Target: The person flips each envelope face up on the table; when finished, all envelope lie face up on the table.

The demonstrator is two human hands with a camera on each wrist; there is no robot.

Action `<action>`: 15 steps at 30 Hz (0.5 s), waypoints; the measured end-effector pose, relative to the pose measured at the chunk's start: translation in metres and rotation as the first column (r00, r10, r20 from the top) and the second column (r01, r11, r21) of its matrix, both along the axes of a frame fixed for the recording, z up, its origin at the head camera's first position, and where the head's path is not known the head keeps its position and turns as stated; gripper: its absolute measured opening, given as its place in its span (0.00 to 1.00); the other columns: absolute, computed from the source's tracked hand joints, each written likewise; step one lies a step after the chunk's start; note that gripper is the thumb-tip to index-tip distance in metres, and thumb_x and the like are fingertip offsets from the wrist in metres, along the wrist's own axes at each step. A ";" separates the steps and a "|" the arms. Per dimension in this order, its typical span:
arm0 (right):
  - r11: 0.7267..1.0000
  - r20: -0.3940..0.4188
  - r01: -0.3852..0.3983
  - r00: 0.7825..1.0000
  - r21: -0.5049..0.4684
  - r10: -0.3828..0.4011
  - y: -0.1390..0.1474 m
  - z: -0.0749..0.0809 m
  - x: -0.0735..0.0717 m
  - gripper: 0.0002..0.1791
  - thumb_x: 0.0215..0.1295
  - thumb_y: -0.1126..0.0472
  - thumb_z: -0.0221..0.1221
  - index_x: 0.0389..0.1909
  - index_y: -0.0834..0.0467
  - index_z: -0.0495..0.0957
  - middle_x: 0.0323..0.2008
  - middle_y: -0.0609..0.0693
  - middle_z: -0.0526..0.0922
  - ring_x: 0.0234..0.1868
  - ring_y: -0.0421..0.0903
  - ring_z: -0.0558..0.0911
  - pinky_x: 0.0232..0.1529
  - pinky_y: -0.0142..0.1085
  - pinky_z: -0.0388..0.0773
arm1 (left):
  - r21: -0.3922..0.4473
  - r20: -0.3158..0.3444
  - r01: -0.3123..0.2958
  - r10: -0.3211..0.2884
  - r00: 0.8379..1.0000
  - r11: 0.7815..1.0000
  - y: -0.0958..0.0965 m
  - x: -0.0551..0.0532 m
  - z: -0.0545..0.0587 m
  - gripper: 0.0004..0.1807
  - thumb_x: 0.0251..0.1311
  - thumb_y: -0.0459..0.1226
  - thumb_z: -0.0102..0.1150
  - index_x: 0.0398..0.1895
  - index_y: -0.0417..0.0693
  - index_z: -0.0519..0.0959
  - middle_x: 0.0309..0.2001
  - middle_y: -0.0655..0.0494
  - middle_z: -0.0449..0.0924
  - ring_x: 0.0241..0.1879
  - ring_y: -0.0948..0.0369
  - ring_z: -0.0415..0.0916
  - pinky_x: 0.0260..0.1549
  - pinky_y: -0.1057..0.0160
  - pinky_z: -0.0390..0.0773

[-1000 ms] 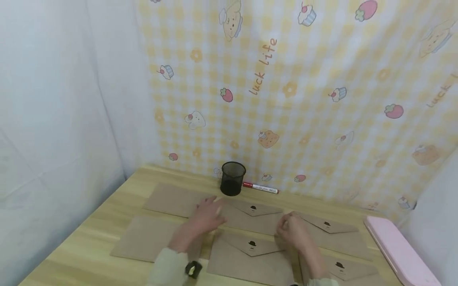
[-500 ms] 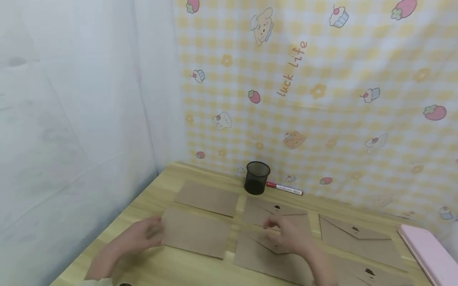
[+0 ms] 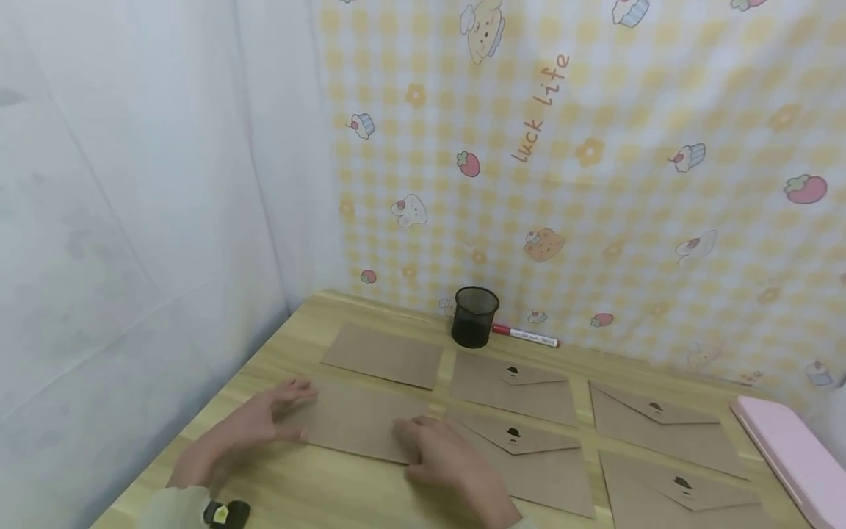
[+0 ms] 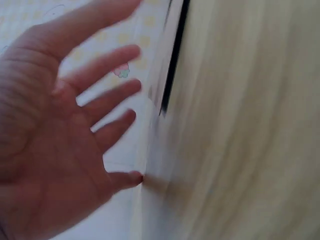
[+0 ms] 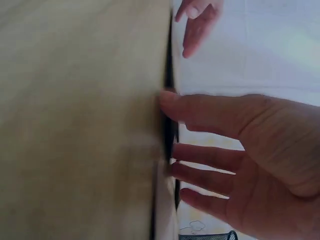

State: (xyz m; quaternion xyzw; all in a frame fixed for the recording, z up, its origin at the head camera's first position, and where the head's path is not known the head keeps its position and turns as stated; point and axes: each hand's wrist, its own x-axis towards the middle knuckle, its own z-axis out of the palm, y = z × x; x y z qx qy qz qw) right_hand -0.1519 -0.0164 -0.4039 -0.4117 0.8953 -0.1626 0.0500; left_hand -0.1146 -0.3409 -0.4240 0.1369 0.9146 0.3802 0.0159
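Observation:
A plain brown envelope (image 3: 363,420) lies flat at the front left of the wooden table, no flap showing on its face. At its left end is my left hand (image 3: 261,417), thumb and fingers spread apart. My right hand (image 3: 444,454) is at the envelope's right end, fingertips over that edge. In the left wrist view the left hand's fingers (image 4: 112,102) reach out straight, with nothing between them. The right wrist view has the right hand's thumb (image 5: 210,112) and fingers extended along the edge. Behind this envelope lies another plain one (image 3: 383,356).
To the right, several envelopes show flaps with a small hat print, among them a middle front one (image 3: 548,474) and a right back one (image 3: 661,437). A black mesh pen cup (image 3: 473,319) and a red-capped marker (image 3: 526,336) are at the back. A pink case (image 3: 789,448) lies far right.
The view has turned left. My left hand has gone from over the left envelopes to the front one's left end. My right hand has come left across the middle envelopes to its right end.

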 end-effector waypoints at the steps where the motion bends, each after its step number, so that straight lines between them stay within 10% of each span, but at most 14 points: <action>1: 1.000 -0.013 0.005 1.000 -0.004 -0.005 -0.001 -0.001 0.000 0.22 0.45 0.60 0.70 0.44 0.53 0.77 0.37 0.43 0.79 0.41 0.39 0.76 0.43 0.35 0.73 | -0.012 0.009 0.004 -0.004 1.000 1.000 0.000 0.000 0.000 0.38 0.45 0.49 0.70 0.60 0.41 0.71 0.66 0.37 0.57 0.66 0.36 0.44 0.57 0.33 0.45; 8: 0.990 0.013 0.027 1.000 -0.142 -0.025 0.001 -0.004 -0.005 0.15 0.52 0.66 0.64 0.34 0.57 0.66 0.20 0.39 0.66 0.20 0.34 0.64 0.21 0.25 0.65 | 0.005 0.054 0.019 -0.020 0.998 1.000 -0.002 0.001 -0.002 0.36 0.45 0.44 0.70 0.60 0.43 0.71 0.67 0.36 0.55 0.66 0.34 0.39 0.54 0.28 0.35; 15: 0.974 0.012 -0.007 1.000 -0.226 0.010 0.008 -0.006 -0.012 0.08 0.64 0.65 0.55 0.35 0.56 0.63 0.21 0.38 0.68 0.18 0.32 0.64 0.18 0.23 0.65 | -0.016 -0.048 0.029 -0.030 0.998 0.999 -0.001 -0.001 -0.008 0.29 0.51 0.41 0.66 0.57 0.42 0.74 0.64 0.34 0.60 0.64 0.32 0.45 0.50 0.25 0.40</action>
